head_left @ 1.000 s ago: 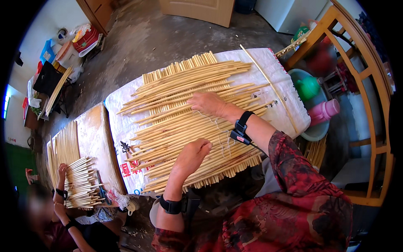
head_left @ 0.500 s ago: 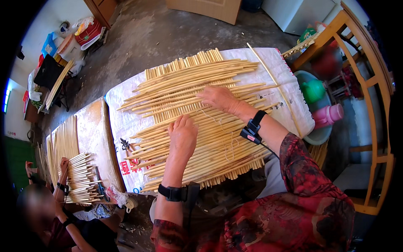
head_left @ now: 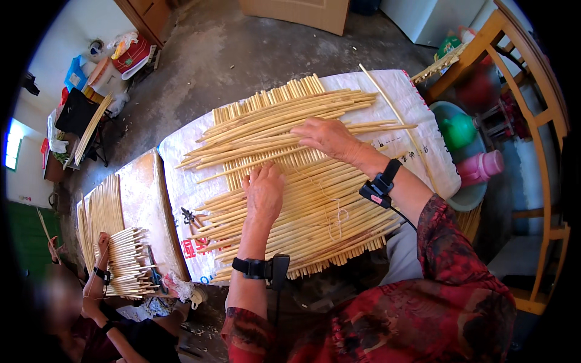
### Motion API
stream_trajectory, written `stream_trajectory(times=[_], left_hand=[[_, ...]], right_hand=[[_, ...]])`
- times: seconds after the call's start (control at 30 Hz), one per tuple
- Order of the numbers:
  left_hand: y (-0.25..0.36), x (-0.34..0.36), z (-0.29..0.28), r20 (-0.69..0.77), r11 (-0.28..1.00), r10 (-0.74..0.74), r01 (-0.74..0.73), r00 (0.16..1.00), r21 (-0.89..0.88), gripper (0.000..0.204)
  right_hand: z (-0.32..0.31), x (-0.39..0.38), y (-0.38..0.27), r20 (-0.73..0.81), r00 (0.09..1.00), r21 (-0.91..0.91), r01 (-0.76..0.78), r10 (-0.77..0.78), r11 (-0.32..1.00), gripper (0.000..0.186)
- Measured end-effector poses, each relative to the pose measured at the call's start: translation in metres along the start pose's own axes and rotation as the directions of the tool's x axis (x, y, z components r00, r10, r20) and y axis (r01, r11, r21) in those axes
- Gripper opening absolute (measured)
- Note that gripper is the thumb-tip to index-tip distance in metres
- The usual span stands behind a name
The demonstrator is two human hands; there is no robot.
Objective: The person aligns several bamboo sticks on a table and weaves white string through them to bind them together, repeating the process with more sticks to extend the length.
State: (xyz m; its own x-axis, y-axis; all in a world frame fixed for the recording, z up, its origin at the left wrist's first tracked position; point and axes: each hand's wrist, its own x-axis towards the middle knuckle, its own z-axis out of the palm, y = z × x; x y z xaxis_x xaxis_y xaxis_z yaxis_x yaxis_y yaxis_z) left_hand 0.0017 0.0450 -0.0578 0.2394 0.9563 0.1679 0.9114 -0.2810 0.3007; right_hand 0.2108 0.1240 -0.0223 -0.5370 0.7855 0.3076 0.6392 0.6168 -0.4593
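Observation:
Pale wooden sticks lie crosswise over a mat of parallel sticks on a white sack-like cover. My right hand has its fingers curled onto some upper sticks. Lower and leftward, my left hand rests with bent, spread fingertips on the sticks at the edge of a gap where the mat shows. Loose white string trails across the lower sticks. A dark-handled tool sits at the cover's left side, and one long stick lies apart on the right.
A co-worker handles thinner sticks on the left-hand board, beside scissors. At the right are a basin with a pink container and a wooden frame. Clutter lines the back-left wall.
My left hand has moved up the sticks, its fingers extending from a curl. My right hand has moved right and slightly away from me, and the gap between the upper and lower sticks has widened.

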Motion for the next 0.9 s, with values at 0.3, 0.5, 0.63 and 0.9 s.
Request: stream_trajectory(times=[0.3, 0.5, 0.63, 0.9], left_hand=[[0.000, 0.048, 0.002, 0.053, 0.997, -0.065, 0.063, 0.996, 0.050, 0.033], [0.004, 0.038, -0.002, 0.160, 0.993, -0.071, 0.055, 0.985, 0.107, 0.033], [0.002, 0.004, -0.017, 0.085, 0.994, 0.066, -0.073, 0.994, 0.082, 0.026], [0.038, -0.055, -0.059, 0.083, 0.973, 0.143, -0.125, 0.986, -0.195, 0.014]], right_hand=[[-0.013, 0.000, -0.010, -0.045, 0.999, -0.002, -0.007, 0.007, 1.000, 0.029], [-0.001, -0.008, -0.014, -0.060, 0.996, -0.012, 0.068, -0.069, 0.998, 0.028], [0.013, -0.013, -0.011, -0.016, 0.999, 0.026, 0.034, -0.034, 0.999, 0.028], [0.037, -0.016, -0.017, 0.111, 0.994, -0.038, 0.020, -0.016, 0.999, 0.028]])
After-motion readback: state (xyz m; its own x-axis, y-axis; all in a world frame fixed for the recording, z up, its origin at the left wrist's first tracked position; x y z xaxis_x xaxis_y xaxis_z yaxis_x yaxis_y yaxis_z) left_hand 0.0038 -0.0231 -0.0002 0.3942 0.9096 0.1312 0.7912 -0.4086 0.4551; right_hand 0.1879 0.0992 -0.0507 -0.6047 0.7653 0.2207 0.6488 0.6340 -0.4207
